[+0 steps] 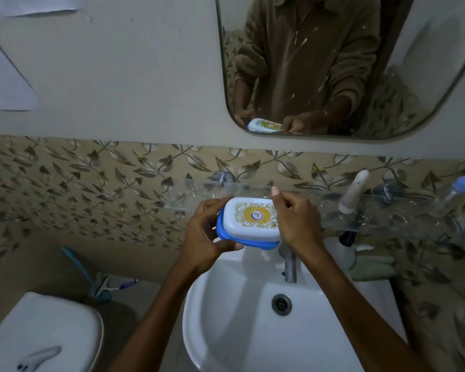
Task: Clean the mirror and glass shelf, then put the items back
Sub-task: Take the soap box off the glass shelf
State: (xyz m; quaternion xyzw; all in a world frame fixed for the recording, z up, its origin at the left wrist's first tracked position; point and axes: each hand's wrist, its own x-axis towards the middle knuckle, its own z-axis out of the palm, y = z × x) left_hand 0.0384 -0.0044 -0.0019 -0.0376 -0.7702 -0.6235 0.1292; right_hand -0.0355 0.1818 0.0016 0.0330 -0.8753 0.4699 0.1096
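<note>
A soap box with a white lid, a yellow emblem and a blue base is held between both hands, level with the front edge of the glass shelf. My left hand grips its left end and underside. My right hand holds its right end, fingers curled. The mirror hangs above on the wall, speckled with white spots, and reflects the person and the box. A white tube and a clear bottle with a blue cap stand on the shelf's right part.
A white washbasin with a metal tap lies under the hands. A toilet cistern is at the lower left, with a blue holder of toothbrushes behind it. A dark-capped white bottle and a green cloth sit right of the basin.
</note>
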